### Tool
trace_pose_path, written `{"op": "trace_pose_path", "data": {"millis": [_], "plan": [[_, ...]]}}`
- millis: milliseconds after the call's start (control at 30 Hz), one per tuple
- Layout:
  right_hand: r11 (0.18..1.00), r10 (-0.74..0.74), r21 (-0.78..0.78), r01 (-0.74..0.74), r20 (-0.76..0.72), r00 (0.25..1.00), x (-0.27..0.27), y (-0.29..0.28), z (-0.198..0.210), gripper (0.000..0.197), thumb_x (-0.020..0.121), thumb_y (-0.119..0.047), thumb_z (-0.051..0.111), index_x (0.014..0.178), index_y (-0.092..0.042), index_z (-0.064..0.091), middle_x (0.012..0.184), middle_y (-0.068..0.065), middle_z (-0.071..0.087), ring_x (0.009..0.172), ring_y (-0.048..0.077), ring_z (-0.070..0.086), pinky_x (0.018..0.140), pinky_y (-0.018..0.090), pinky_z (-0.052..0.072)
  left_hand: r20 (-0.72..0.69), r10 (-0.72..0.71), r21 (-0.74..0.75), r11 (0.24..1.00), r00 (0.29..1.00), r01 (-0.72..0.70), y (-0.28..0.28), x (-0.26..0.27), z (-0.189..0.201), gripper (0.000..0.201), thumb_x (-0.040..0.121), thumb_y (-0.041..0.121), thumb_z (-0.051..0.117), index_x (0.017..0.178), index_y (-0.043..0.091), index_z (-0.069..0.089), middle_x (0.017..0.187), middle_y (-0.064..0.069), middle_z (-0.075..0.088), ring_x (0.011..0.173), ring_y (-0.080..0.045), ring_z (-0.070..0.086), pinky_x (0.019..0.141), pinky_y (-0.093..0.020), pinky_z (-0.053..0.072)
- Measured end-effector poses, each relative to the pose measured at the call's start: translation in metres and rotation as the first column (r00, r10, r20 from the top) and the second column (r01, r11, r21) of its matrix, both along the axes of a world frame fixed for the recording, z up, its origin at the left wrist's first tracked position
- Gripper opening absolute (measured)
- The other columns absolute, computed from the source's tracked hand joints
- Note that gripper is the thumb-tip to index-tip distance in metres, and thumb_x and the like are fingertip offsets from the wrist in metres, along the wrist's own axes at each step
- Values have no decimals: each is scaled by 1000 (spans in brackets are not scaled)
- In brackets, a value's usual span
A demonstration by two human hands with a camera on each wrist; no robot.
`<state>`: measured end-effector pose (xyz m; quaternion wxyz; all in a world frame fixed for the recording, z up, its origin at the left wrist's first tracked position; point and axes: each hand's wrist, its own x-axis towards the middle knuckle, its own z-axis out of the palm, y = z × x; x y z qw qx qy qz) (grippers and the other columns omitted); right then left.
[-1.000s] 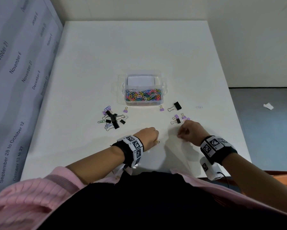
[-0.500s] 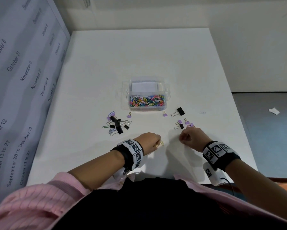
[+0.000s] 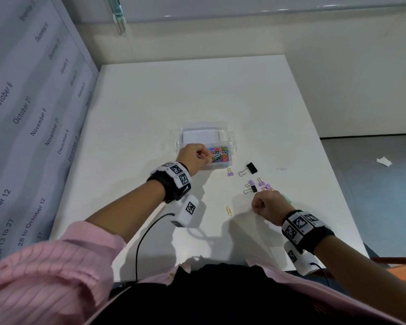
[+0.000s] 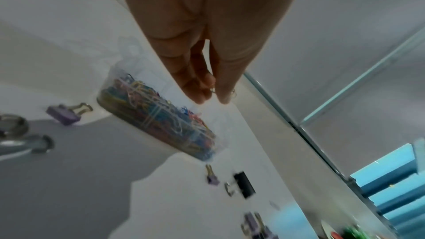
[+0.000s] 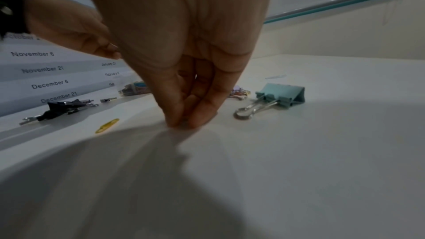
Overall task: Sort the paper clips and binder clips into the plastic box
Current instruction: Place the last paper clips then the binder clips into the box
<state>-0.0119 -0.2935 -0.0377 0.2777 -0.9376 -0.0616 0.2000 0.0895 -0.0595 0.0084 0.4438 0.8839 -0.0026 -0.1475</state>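
Note:
The clear plastic box (image 3: 230, 137) sits mid-table, its near compartment full of coloured paper clips (image 3: 220, 154). My left hand (image 3: 205, 158) hovers over the box's near left corner and pinches a thin silver paper clip (image 4: 212, 90) between thumb and fingers (image 4: 197, 95). My right hand (image 3: 256, 206) is on the table near the front, its fingertips (image 5: 174, 121) pinched together against the surface; nothing shows between them. A yellow paper clip (image 3: 229, 210) lies between the hands. A black binder clip (image 3: 251, 168) and purple binder clips (image 3: 230, 172) lie right of the box.
A teal binder clip (image 5: 280, 95) lies just right of my right hand. A cluster of small purple and black clips (image 3: 256, 186) lies beyond it, and a pale paper clip (image 3: 281, 168) farther right. Black binder clips (image 5: 62, 108) lie left. A calendar panel (image 3: 33, 113) walls the left side.
My left hand has risen from the table by the yellow paper clip and moved forward over the box. The yellow clip stays on the table. The right hand has stayed put.

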Motion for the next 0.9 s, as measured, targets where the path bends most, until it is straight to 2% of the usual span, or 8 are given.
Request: {"op": "trace_pose_path", "data": {"millis": [67, 167, 233, 300, 433, 600, 767, 900], "plan": [[1000, 2, 14, -2, 12, 1000, -1, -1, -5, 6, 73, 6, 62, 76, 4, 66, 79, 18, 70, 70, 12, 47, 60, 4, 34, 17, 55, 44, 998, 998, -56, 5, 11, -3, 15, 83, 5, 62, 96, 8, 69, 84, -4, 62, 75, -15, 55, 75, -24, 45], [1000, 6, 7, -6, 13, 1000, -2, -4, -12, 6, 74, 5, 60, 76, 3, 66, 80, 17, 66, 73, 13, 46, 68, 18, 33, -7, 75, 103, 992, 997, -74, 10, 20, -10, 27, 86, 1, 53, 109, 8, 64, 106, -13, 65, 88, -22, 59, 84, -26, 46], [999, 28, -24, -29, -11, 1000, -3, -4, -14, 7, 76, 1, 58, 77, 0, 64, 78, 8, 56, 75, 16, 45, 70, 20, 31, 24, 10, 171, 985, 1000, -14, 9, 13, -14, 31, 85, 0, 53, 114, 8, 61, 111, -13, 59, 91, -24, 58, 88, -29, 46], [998, 52, -36, -53, -27, 998, -1, -2, -13, 9, 76, 1, 55, 76, -2, 64, 76, 4, 51, 73, 20, 45, 69, 20, 31, 88, -168, 226, 963, 982, 144, 5, -2, -17, 28, 83, 3, 57, 110, 11, 62, 104, -9, 53, 86, -18, 50, 90, -32, 46], [999, 50, -19, -51, -16, 999, 24, 7, 1, 17, 77, -2, 52, 74, -11, 65, 78, 10, 67, 74, 25, 57, 74, 24, 41, -39, -582, 281, 774, 812, 568, -11, -41, -27, 28, 83, 11, 60, 111, 16, 64, 107, -5, 52, 95, -19, 52, 92, -32, 44], [995, 19, 90, -36, 175, 984, 80, 37, 40, 9, 80, -8, 59, 84, -7, 67, 90, 9, 71, 70, 11, 50, 65, 14, 31, -163, -771, 351, 538, 616, 766, -31, -69, -55, 33, 83, 19, 64, 116, 16, 60, 117, -12, 52, 109, -28, 50, 97, -38, 41], [965, -106, 260, 29, 289, 951, 116, 54, 57, 17, 84, -14, 60, 100, -13, 62, 92, -1, 60, 63, -8, 42, 71, 19, 36, -167, -756, 316, 567, 633, 761, -30, -76, -56, 17, 86, 12, 57, 101, 7, 63, 111, -12, 52, 103, -28, 54, 91, -40, 43], [984, -127, 153, 91, 245, 961, 114, 32, 38, 24, 81, -7, 58, 104, -16, 59, 101, 6, 61, 65, 8, 45, 75, 24, 39, -213, -742, 338, 555, 636, 760, -26, -74, -54, 14, 87, 10, 54, 98, 7, 63, 111, -11, 53, 101, -27, 54, 88, -36, 43]]}}
